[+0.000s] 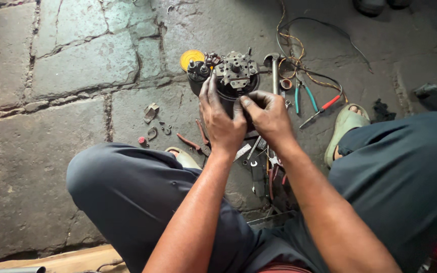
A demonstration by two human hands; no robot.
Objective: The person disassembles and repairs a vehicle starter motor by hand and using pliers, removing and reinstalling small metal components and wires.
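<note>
On the cracked stone floor between the squatting person's knees, a dark cylindrical motor housing (238, 88) is stood on end, its long axis roughly vertical and its upper end turned toward the camera. That end is capped by a grey metal brush-holder plate (236, 70) with small posts and clips.

The housing is gripped from both sides. The left hand (222, 119) is laid against the near left flank of the cylinder, fingers stretched upward along the wall toward the plate, so that the grip is closed around the body. The right hand (269, 116) is curled against the near right flank, thumb and forefinger pinched together at the rim; whether some small part is pinched there cannot be told, since the fingertips hide it. The housing lies just ahead of both sets of fingers, away from the body, and neither hand is clearly nearer.

Touching the housing's left side, a smaller black cylinder with two terminal studs (197, 73) is seen, and a yellow disc (190, 58) behind it. To the right, a hammer (274, 68), teal-handled pliers (303, 95) and a red-handled screwdriver (322, 108) are laid near loose wires (304, 48). Small metal brackets (151, 112) are scattered on the floor to the left.
</note>
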